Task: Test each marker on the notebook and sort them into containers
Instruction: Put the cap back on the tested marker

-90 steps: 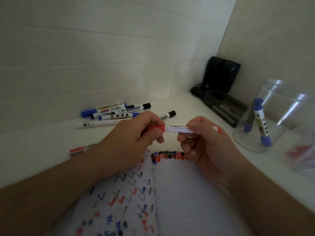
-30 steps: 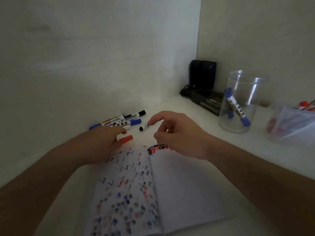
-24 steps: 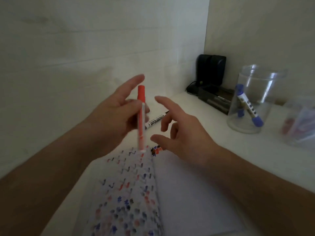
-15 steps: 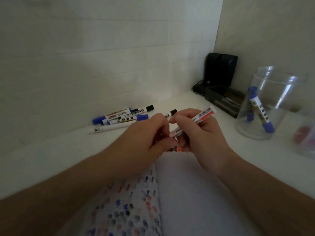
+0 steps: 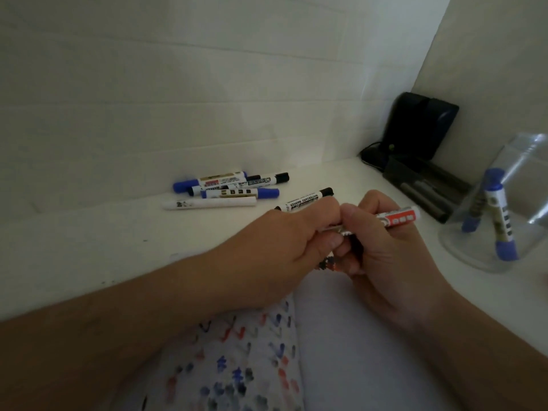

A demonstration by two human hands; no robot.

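A red-labelled white marker (image 5: 400, 217) lies nearly level between both hands above the top edge of the open notebook (image 5: 355, 351). My right hand (image 5: 385, 250) is closed around its barrel, with the back end sticking out to the right. My left hand (image 5: 284, 241) pinches the other end, which is hidden under the fingers, so the cap cannot be seen. The notebook's left page (image 5: 237, 360) is covered with red, blue and black test marks. The right page is mostly blank.
Several blue and black markers (image 5: 231, 188) lie in a pile by the back wall, and a black whiteboard marker (image 5: 305, 198) lies just behind my left hand. A clear jar (image 5: 522, 185) at the right holds two blue markers (image 5: 501, 221). A black device (image 5: 415, 134) and tray (image 5: 424, 185) fill the corner.
My left hand picked a red marker off the table and lifted it. My right hand then closed on its barrel. Both hands now hold it a little more level.
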